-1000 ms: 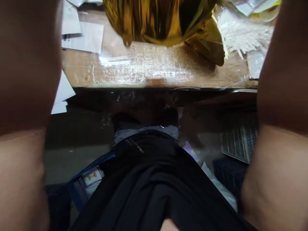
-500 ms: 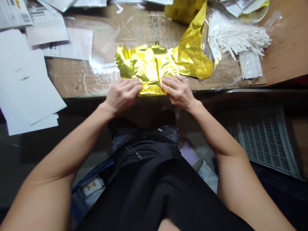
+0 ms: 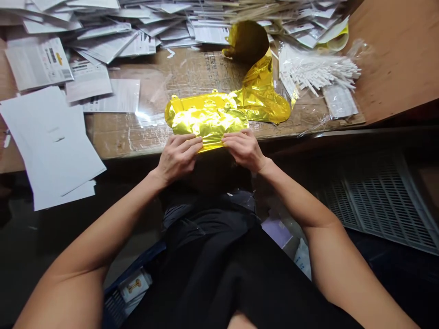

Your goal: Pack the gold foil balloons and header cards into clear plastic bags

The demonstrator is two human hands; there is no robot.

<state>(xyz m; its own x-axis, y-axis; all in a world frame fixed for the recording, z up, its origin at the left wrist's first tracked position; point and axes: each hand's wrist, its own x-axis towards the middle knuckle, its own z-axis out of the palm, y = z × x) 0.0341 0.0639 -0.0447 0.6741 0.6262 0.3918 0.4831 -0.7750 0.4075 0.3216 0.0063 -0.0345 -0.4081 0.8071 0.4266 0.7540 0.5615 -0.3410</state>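
A crumpled gold foil balloon (image 3: 207,119) lies folded at the near edge of the wooden table (image 3: 384,68). My left hand (image 3: 178,155) pinches its near edge from the left, fingers curled on the foil. My right hand (image 3: 244,148) grips the same edge from the right, fingertips almost meeting the left ones. More gold foil (image 3: 260,93) trails away behind to the right, up to a darker gold piece (image 3: 247,41).
A bundle of white straws in clear plastic (image 3: 317,73) lies at the right. White sheets (image 3: 51,141) overhang the table's left edge, and printed packets (image 3: 113,27) are heaped along the back. Under the table stand a white slatted crate (image 3: 380,201) and a blue crate (image 3: 130,288).
My hands came down from close to the camera and set the gold foil on the table edge. Since half a second ago the foil has been folded flatter and narrower.
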